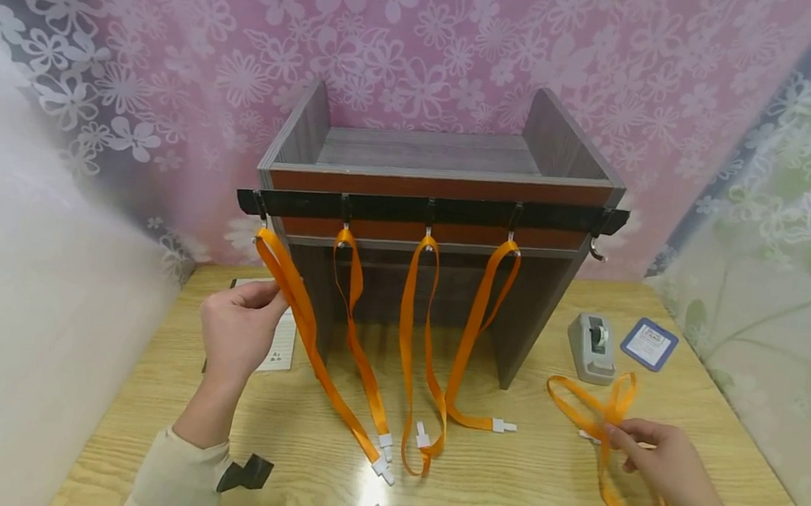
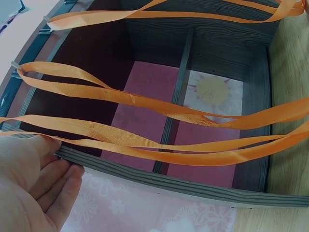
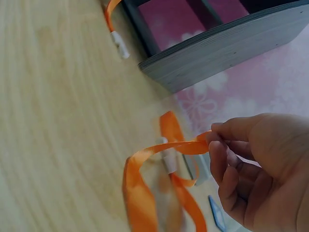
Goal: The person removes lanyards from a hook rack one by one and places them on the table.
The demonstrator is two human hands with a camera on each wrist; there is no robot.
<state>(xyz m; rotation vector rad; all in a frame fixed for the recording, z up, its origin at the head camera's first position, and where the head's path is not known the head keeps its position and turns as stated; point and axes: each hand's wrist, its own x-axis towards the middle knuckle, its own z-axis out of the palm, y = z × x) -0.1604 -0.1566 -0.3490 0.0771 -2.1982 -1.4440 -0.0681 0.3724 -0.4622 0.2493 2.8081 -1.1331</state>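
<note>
Evidently light and limp, the loose lanyard [image 1: 611, 412] is bunched in the right hand [image 1: 670, 468] over the right side of the worktop [image 1: 501, 491], nearer the front edge than the tape dispenser [image 1: 592, 355]; I cannot tell how much of it rests on the surface. Thumb and index finger pinch the flat orange ribbon, while the other fingers are bent below. I judge the ribbon soft, thin and hardly fragile, perhaps a little slippery, and its slack loops look apt to twist. Its white clip [image 1: 587, 436] is probably stiff plastic, the part likeliest to snag. Holding the ribbon flat, well away from the clip, should suit it best; squeezing both strands together would close the loop.

Towards the worktop's left edge, the left hand [image 1: 235, 331] is at the leftmost hanging lanyard [image 1: 306, 331]. Its fingers are bent, tips by the ribbon; I cannot tell whether they pinch or merely touch it. That strap should likewise yield to a gentle tug.
</note>
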